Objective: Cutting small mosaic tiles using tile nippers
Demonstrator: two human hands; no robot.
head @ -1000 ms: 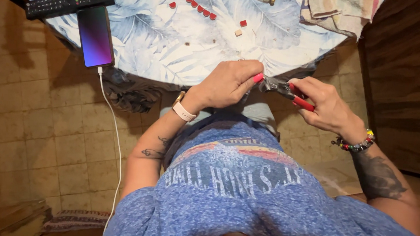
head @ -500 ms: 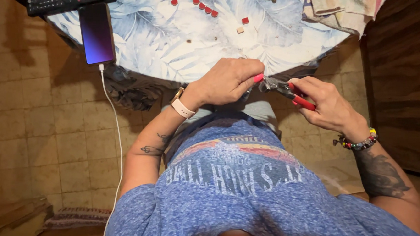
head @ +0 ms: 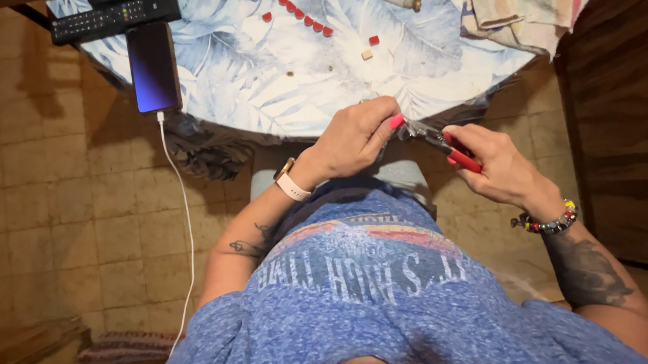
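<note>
My right hand [head: 498,169] is wrapped around the red handles of a pair of pliers [head: 444,144], squeezing them narrow, and my left hand [head: 352,139] is pinched shut right at their metal tip, thumb and fingers closed on something too small for me to make out. The pliers lie between my two hands, long axis running from the lower right, where the handles sit in my right palm, up and leftward to the nose that meets my left fingertips; so the working end is nearer my left hand, the grip end nearer my right. Both hands hover just in front of the near edge of the bench [head: 270,83], above my lap, not resting on it. Further out on the leaf-patterned cloth lies a curved row of red beads [head: 296,11] with two loose ones [head: 370,47] near it. To the left a phone [head: 153,66] lies at the edge, its white cable [head: 181,219] hanging to the tiled floor [head: 64,213], and two remote controls [head: 115,5] beyond it. A folded cloth [head: 525,15] sits at the far right.
</note>
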